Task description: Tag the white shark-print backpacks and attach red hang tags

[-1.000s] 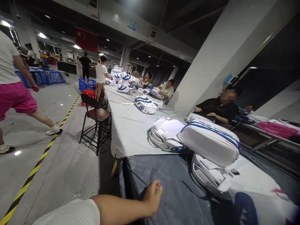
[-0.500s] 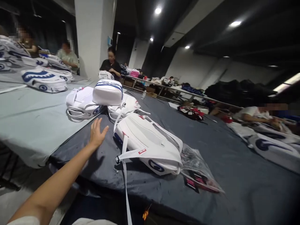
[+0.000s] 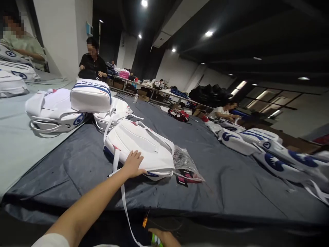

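Observation:
A white backpack (image 3: 144,144) lies back panel up on the dark-covered table, its straps loose and one strap hanging over the front edge. My left hand (image 3: 133,164) rests on its near side, fingers stretched out over the strap area. Low at the bottom edge, in front of the table, my right hand (image 3: 167,237) is closed around a green and white object (image 3: 156,240) whose kind I cannot make out; most of it is hidden. Just above that hand hangs a small orange item with a dark tip (image 3: 145,221).
A clear plastic bag with tags (image 3: 189,168) lies beside the backpack. More white backpacks (image 3: 56,109) are stacked at the left, one small white bag (image 3: 91,96) on top. Several white bags (image 3: 277,157) line the right side. Co-workers sit at the far sides.
My left hand has come down onto the backpack from its left side. My right hand has come into view at the bottom with the green and white object. The view has turned right.

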A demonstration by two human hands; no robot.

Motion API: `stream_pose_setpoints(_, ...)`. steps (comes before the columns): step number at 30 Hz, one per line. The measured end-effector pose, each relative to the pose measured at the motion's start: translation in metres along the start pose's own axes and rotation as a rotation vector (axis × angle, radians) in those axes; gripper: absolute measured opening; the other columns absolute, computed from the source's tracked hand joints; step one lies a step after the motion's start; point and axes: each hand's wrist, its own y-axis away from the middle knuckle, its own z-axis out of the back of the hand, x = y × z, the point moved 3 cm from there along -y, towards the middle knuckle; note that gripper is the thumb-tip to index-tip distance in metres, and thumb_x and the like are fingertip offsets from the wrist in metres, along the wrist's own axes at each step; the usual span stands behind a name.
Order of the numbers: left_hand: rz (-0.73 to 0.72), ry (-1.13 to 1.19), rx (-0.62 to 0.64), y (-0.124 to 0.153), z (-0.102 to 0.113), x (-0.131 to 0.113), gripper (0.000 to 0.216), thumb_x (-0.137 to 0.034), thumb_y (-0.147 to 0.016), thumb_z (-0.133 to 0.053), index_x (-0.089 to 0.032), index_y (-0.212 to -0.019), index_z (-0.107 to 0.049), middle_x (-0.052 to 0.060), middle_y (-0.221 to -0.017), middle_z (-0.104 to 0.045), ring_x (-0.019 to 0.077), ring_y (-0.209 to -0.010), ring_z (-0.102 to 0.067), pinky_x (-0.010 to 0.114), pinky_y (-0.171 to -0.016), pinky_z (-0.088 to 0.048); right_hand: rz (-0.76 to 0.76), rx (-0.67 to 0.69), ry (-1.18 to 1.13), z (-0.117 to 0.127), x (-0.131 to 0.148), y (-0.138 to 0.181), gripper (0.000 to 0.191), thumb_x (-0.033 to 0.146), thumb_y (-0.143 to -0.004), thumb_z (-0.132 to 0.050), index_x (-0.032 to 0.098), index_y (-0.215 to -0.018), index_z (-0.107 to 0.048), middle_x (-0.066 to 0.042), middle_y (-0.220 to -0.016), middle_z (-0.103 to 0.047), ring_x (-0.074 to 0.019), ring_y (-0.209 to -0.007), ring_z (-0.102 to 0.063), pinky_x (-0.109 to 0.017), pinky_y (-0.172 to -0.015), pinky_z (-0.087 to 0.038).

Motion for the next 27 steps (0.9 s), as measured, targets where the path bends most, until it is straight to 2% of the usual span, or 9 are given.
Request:
stream_pose_setpoints(2, -0.013, 0.014, 0.010, 0.021, 0.000, 0.008, 0.071, -0.059, -0.084, -0.064, -0.010, -0.135, -0.058, 0.019, -0.151, -0.046, 0.0389, -0.144, -0.036, 0.054, -0.121, -0.027, 0.028, -0.121, -0.063, 0.023, 0.000, 0.003, 0.050, 0.032, -0.072, -0.058, 0.021, -0.119, -0.072, -0.008, -0.109, -0.075, -0.0272, -0.100, -0.069, -0.032, -0.090, -0.050)
stream_pose_setpoints(4, -0.020, 0.016, 0.026, 0.044, 0.004, 0.018, 0.068, -0.059, -0.089, -0.057, -0.013, -0.138, -0.056, 0.016, -0.153, -0.044, 0.0350, -0.146, -0.033, 0.052, -0.121, -0.026, 0.038, -0.346, -0.131, 0.050, -0.001, 0.001, 0.048, 0.037, -0.076, -0.051, 0.017, -0.115, -0.072, -0.010, -0.102, -0.076, -0.0271, -0.092, -0.069, -0.035, -0.086, -0.051)
stream_pose_setpoints(8, -0.048, -0.020, 0.034, 0.093, 0.018, 0.032, 0.066, -0.060, -0.092, -0.052, -0.014, -0.140, -0.054, 0.014, -0.154, -0.045, 0.0308, -0.145, -0.037, 0.050, -0.119, -0.031, 0.001, -0.729, -0.238, 0.101, -0.001, -0.015, 0.048, 0.048, -0.077, -0.052, 0.015, -0.107, -0.070, -0.011, -0.088, -0.075, -0.0271, -0.082, -0.068, -0.036, -0.078, -0.052)
stream_pose_setpoints(14, -0.018, -0.043, 0.098, 0.168, 0.060, 0.065, 0.054, -0.050, -0.098, -0.045, -0.019, -0.141, -0.052, 0.011, -0.146, -0.054, 0.0255, -0.138, -0.048, 0.047, -0.113, -0.038, 0.058, -1.084, -0.116, 0.147, 0.018, -0.040, 0.051, 0.047, -0.078, -0.044, 0.013, -0.108, -0.069, -0.019, -0.115, -0.070, -0.0331, -0.109, -0.062, -0.046, -0.095, -0.046)
stream_pose_setpoints(15, 0.012, -0.038, 0.123, 0.176, 0.067, 0.071, 0.052, -0.049, -0.099, -0.043, -0.019, -0.140, -0.052, 0.010, -0.145, -0.056, 0.0250, -0.137, -0.049, 0.047, -0.113, -0.038, 0.071, -1.067, -0.106, 0.147, 0.020, -0.045, 0.053, 0.046, -0.078, -0.044, 0.012, -0.112, -0.068, -0.020, -0.119, -0.068, -0.0329, -0.112, -0.061, -0.046, -0.096, -0.046)
stream_pose_setpoints(17, 0.075, -0.028, 0.156, 0.189, 0.081, 0.083, 0.048, -0.047, -0.100, -0.041, -0.021, -0.137, -0.055, 0.009, -0.140, -0.060, 0.0248, -0.135, -0.051, 0.050, -0.115, -0.034, 0.085, -0.910, -0.118, 0.135, 0.022, -0.058, 0.055, 0.044, -0.078, -0.046, 0.011, -0.118, -0.066, -0.019, -0.117, -0.069, -0.0318, -0.106, -0.064, -0.044, -0.091, -0.049)
stream_pose_setpoints(20, 0.176, 0.001, 0.163, 0.197, 0.096, 0.098, 0.042, -0.047, -0.100, -0.038, -0.024, -0.126, -0.062, 0.006, -0.132, -0.066, 0.0251, -0.132, -0.055, 0.053, -0.116, -0.030, 0.050, -0.678, -0.074, 0.100, 0.028, -0.066, 0.055, 0.040, -0.083, -0.048, 0.013, -0.128, -0.063, -0.016, -0.105, -0.074, -0.0298, -0.092, -0.069, -0.038, -0.078, -0.052)
stream_pose_setpoints(25, 0.371, -0.031, 0.070, 0.184, 0.114, 0.104, 0.040, -0.050, -0.098, -0.039, -0.022, -0.110, -0.065, 0.008, -0.117, -0.072, 0.0260, -0.110, -0.065, 0.051, -0.110, -0.039, -0.048, -0.634, 0.208, 0.025, 0.065, -0.042, 0.052, 0.025, -0.092, -0.043, 0.010, -0.140, -0.053, -0.018, -0.101, -0.075, -0.0284, -0.086, -0.071, -0.033, -0.072, -0.050)
stream_pose_setpoints(27, 0.338, -0.101, -0.008, 0.171, 0.112, 0.086, 0.044, -0.052, -0.096, -0.044, -0.020, -0.117, -0.064, 0.013, -0.128, -0.066, 0.0303, -0.120, -0.060, 0.056, -0.112, -0.035, -0.004, -0.589, 0.271, -0.008, 0.085, -0.030, 0.052, 0.020, -0.091, -0.044, 0.006, -0.141, -0.051, -0.018, -0.092, -0.075, -0.0281, -0.079, -0.072, -0.032, -0.068, -0.048)
